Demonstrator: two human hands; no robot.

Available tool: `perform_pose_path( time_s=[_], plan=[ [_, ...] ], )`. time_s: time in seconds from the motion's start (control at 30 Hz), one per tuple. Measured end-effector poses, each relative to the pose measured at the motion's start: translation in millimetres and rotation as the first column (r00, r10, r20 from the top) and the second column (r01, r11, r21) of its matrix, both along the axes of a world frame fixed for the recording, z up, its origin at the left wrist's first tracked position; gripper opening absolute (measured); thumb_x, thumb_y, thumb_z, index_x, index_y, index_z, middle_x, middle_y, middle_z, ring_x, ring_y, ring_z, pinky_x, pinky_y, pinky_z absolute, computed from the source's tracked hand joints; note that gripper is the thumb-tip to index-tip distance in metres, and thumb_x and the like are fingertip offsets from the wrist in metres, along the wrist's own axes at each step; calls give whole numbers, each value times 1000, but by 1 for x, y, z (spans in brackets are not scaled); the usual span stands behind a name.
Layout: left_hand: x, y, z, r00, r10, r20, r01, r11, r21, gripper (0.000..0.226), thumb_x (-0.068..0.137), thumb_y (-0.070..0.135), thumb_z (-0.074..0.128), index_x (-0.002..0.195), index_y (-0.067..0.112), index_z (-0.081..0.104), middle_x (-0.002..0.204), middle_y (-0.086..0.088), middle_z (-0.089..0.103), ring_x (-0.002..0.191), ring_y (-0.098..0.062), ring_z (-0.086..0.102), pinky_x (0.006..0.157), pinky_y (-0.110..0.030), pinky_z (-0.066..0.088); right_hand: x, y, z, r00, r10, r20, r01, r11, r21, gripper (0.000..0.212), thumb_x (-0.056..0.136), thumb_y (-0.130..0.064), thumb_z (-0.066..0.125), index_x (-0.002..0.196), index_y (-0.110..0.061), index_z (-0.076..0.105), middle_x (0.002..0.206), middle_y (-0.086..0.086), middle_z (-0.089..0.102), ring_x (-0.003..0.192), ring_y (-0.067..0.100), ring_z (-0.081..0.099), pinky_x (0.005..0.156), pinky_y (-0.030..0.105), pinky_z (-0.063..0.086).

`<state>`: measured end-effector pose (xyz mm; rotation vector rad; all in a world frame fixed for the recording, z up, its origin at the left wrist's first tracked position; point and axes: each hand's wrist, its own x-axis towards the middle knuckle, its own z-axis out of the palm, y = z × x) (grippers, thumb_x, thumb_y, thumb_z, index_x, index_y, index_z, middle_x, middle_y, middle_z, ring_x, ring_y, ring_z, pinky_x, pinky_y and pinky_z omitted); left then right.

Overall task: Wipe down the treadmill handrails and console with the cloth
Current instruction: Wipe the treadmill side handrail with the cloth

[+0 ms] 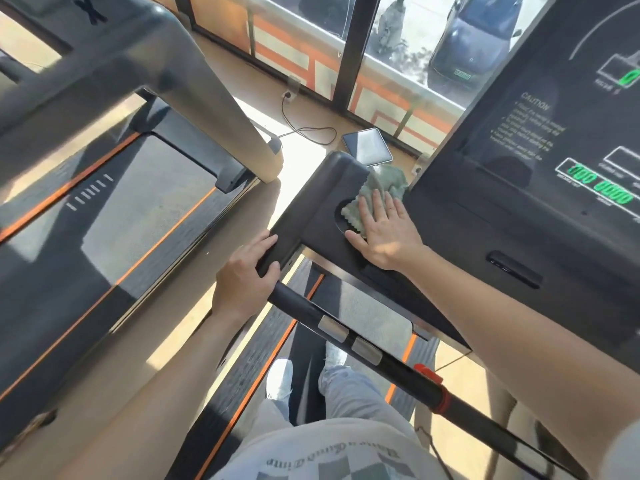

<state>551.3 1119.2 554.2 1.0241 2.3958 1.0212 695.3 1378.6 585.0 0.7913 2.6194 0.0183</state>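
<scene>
I stand on a treadmill and look down at its black console [540, 188]. A pale green cloth [379, 188] lies crumpled over the cup-holder recess on the console's left wing [332, 188]. My right hand [384, 230] lies flat on the cloth with straight fingers and presses it onto the wing. My left hand [247, 271] grips the left end of the black front handrail [346, 327], where the bar meets the console. The console screen shows green digits and white caution text.
A phone or tablet [367, 146] rests at the far edge of the console wing. A cable [304, 129] runs across the floor to a wall socket. A neighbouring treadmill [121, 188] stands on the left. Glass windows ahead show parked cars. My feet are on the belt [304, 375].
</scene>
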Motion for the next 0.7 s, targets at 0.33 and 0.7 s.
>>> perform_pose_path(
  time_s=[0.33, 0.7],
  plan=[
    [2, 1, 6, 1000, 25, -4, -25, 1000, -4, 47, 93, 21, 67, 139, 25, 62, 148, 12, 56, 130, -13, 56, 106, -35, 46, 5, -40, 0, 994, 93, -50, -97, 991, -91, 92, 94, -71, 17, 158, -5, 19, 154, 13, 42, 148, 29, 28, 126, 42, 10],
    [2, 1, 4, 1000, 4, -25, -5, 1000, -19, 48, 95, 23, 65, 142, 26, 59, 150, 12, 53, 131, -11, 54, 102, -34, 50, -57, -75, 4, 918, -375, -134, 277, 843, -460, 99, 99, -65, 37, 158, -9, -19, 168, 20, -11, 156, 28, -9, 127, 39, -4]
  ],
)
